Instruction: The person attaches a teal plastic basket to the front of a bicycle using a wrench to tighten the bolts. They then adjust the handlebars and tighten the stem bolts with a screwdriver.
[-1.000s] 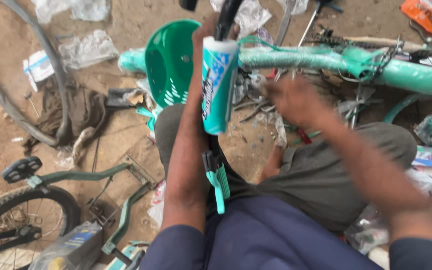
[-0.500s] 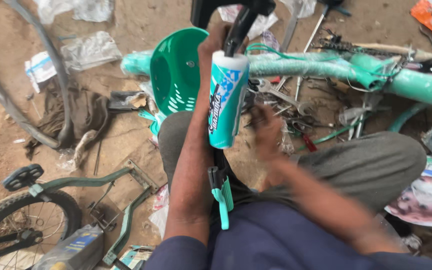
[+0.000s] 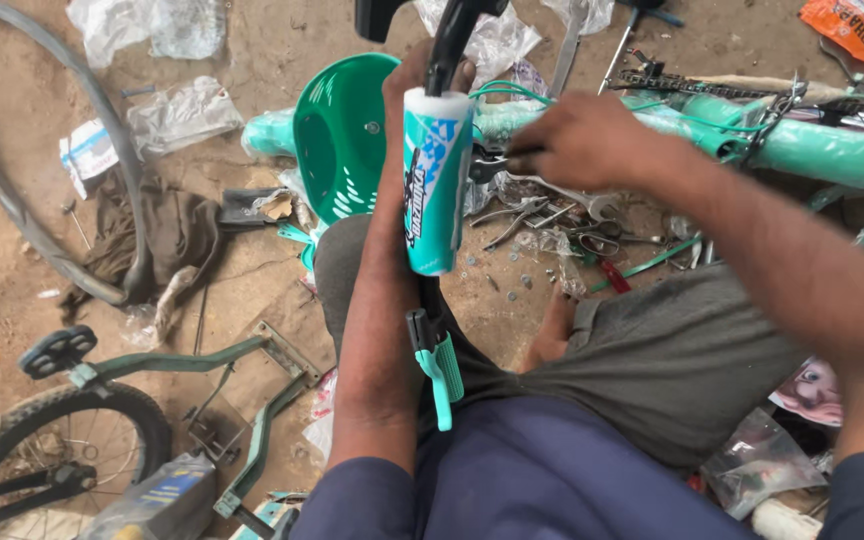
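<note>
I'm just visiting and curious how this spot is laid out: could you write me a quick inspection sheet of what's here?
Surface: bare dirt ground.
Job's things: black handlebar stem with teal padded sleeve; teal bicycle frame.
Clutter: green basket, loose tyre, plastic bags, wrenches, small wheel.
Hands: left hand grips the stem; right hand works at it, tool unclear.
Cables: thin green cable along frame.
Surroundings: nothing seen.
</note>
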